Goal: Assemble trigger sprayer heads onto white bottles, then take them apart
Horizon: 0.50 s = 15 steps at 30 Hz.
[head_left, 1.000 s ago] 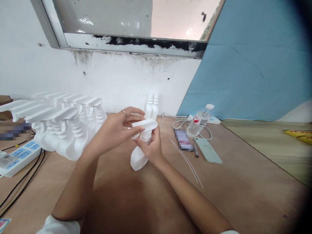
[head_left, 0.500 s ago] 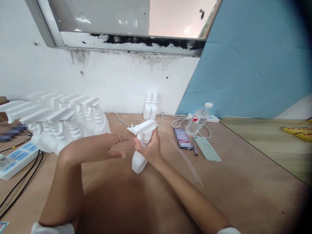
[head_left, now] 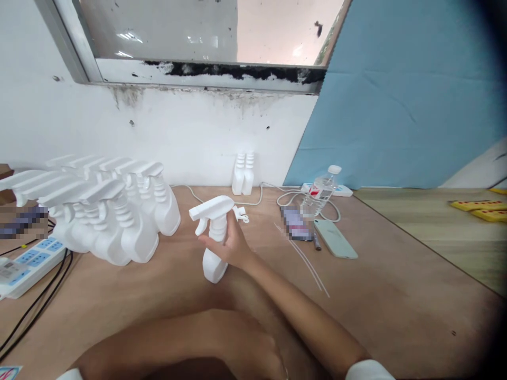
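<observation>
My right hand is wrapped round a white spray bottle. The bottle stands upright on the table, its trigger head facing left. Just beyond my fingers shows a small white plastic piece; whether the hand holds it I cannot tell. My left hand is low in front of the body, nearer than the bottle and apart from it. Its fingers are blurred and partly cut off by the lower edge. To the left stand several white spray bottles with trigger heads, packed close together.
Two white bottles without heads stand by the wall. Right of my arm lie thin white tubes, a phone, a marker and a pale green phone. A water bottle stands behind them. A power strip is at left.
My left hand has swung from beside the spray bottle down and right toward my body. The held bottle has shifted slightly left, and its trigger now shows clearly. The small white piece has come into view.
</observation>
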{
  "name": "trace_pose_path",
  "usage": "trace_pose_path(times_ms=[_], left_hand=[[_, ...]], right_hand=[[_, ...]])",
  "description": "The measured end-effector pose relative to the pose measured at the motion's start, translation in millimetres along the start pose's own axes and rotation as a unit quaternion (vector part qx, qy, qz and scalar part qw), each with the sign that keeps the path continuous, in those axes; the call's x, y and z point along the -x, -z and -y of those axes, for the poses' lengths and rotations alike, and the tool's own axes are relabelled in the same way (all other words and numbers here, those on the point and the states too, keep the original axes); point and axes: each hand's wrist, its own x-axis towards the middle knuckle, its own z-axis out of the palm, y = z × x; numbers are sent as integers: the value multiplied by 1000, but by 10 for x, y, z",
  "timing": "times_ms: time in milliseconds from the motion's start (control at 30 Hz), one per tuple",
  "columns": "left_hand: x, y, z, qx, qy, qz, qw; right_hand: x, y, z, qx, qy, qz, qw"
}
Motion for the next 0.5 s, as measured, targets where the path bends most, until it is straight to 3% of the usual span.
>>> trace_pose_path(times_ms=[67,167,233,367,500], left_hand=[[-214,-279,174,17,-31,-5,999],[-408,-636,333,-16,8,-131,991],[-470,-786,394,-32,-10,-186,982],[-501,-897,472,-21,-35,-194,980],[-495,-946,502,-58,-48,-197,977]], right_hand=[[89,-113,-78,3,-12,19,1000],[272,-302,-212,-62,-113,25,991],[377,-426,-282,-96,-154,27,983],[466,-668,-363,-89,-118,64,987],[443,-903,-414,-18,-98,114,989]])
